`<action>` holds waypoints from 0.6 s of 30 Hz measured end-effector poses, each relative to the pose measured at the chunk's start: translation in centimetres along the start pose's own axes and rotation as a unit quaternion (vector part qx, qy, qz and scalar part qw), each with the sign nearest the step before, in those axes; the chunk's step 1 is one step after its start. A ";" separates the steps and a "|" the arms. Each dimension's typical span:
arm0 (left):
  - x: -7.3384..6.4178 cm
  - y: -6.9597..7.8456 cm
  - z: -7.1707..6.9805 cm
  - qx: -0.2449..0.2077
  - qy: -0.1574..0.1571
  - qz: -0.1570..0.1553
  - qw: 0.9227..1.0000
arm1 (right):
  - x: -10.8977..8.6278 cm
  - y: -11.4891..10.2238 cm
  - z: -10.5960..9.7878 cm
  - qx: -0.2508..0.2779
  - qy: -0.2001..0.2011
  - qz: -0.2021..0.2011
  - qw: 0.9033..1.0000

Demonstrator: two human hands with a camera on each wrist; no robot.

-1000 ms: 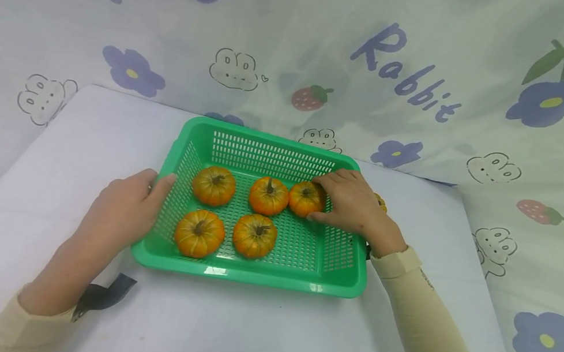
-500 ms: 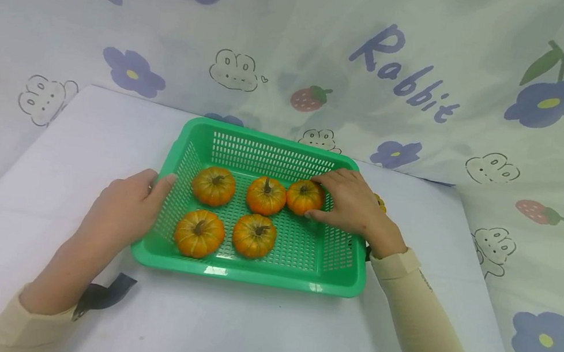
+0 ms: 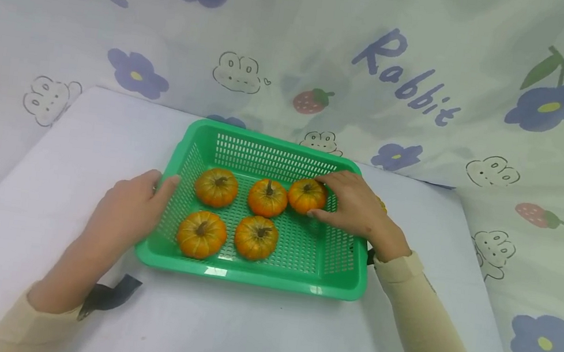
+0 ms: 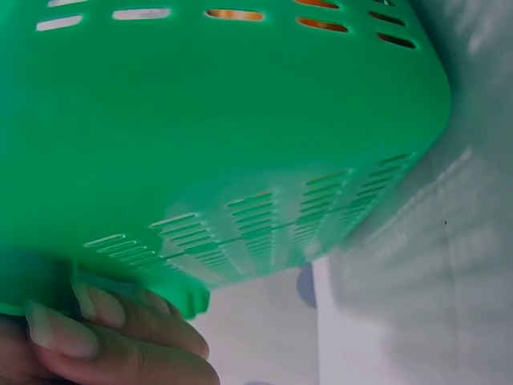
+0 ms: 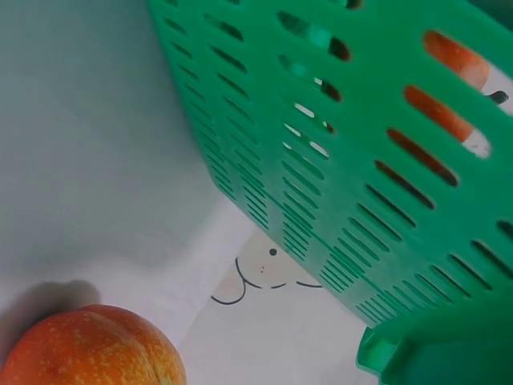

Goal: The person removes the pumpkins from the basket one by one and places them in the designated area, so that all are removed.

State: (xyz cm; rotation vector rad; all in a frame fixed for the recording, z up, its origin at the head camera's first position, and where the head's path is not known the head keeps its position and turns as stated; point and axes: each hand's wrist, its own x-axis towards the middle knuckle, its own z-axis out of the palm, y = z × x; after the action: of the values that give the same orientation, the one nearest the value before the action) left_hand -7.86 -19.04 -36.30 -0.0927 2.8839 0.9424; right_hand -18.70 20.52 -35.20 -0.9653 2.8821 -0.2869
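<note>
A green plastic basket [image 3: 249, 280] with slotted walls stands on the white table. Several small orange pumpkins lie in it, among them a back-left pumpkin [image 3: 216, 187], a front-left pumpkin [image 3: 201, 234] and a front-middle pumpkin [image 3: 256, 237]. My left hand [image 3: 127, 205] grips the basket's left rim, thumb on top; its fingertips [image 4: 68, 333] show under the rim in the left wrist view. Reaching over the right side, my right hand [image 3: 352, 204] holds the back-right pumpkin [image 3: 306, 196] between thumb and fingers. That pumpkin touches the back-middle pumpkin [image 3: 267, 198]. The right wrist view shows no fingers.
Outside the basket's right wall, another pumpkin [image 5: 96, 349] lies on the table, mostly hidden by my right hand in the head view. A white patterned curtain [image 3: 286, 43] hangs behind the table [image 3: 243, 334]. A black strap [image 3: 112, 293] hangs from my left wrist.
The held pumpkin and the back-middle one beside it have shifted very slightly left in the basket. Both hands keep their holds. The head view has moved a little.
</note>
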 end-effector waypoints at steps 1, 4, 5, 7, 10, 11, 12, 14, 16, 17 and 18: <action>0.0 0.1 0.0 -0.001 -0.002 -0.002 1.000 | -0.1 0.0 -0.1 0.007 0.001 0.003 1.000; -0.1 0.2 0.1 -0.006 -0.004 -0.001 1.000 | -0.6 -0.1 -0.4 0.029 0.007 0.014 0.999; 0.0 0.3 0.1 -0.008 -0.006 -0.002 1.000 | -0.8 -0.1 -0.6 0.039 0.011 0.017 0.999; 0.0 0.3 0.1 -0.012 -0.010 -0.003 1.000 | -1.1 -0.2 -0.8 0.056 0.020 0.019 0.998; 0.0 0.4 0.0 -0.015 -0.016 -0.008 1.000 | -1.7 -0.2 -1.2 0.079 0.037 0.017 0.996; 0.0 0.4 0.0 -0.014 -0.018 -0.009 1.000 | -1.9 -0.1 -1.2 0.083 0.043 0.017 0.996; -0.1 0.5 0.0 -0.013 -0.019 -0.010 1.000 | -2.1 -0.1 -1.3 0.085 0.049 0.018 0.995; -0.1 0.5 -0.1 -0.008 -0.017 -0.011 1.000 | -2.4 -0.1 -1.5 0.090 0.063 0.020 0.994; -0.2 0.5 -0.2 0.001 -0.014 -0.011 1.000 | -2.8 0.0 -1.7 0.100 0.080 0.023 0.991; -0.3 0.5 -0.2 0.005 -0.013 -0.012 1.000 | -3.0 0.0 -1.8 0.104 0.092 0.022 0.990; -0.3 0.5 -0.3 0.009 -0.012 -0.012 1.000 | -3.1 0.1 -2.0 0.109 0.102 0.023 0.989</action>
State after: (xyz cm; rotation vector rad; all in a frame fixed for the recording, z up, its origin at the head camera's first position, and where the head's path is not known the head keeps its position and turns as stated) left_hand -7.64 -18.78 -35.76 -0.1122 2.8616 0.9075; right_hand -16.52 22.76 -33.21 -0.8776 2.9629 -0.7208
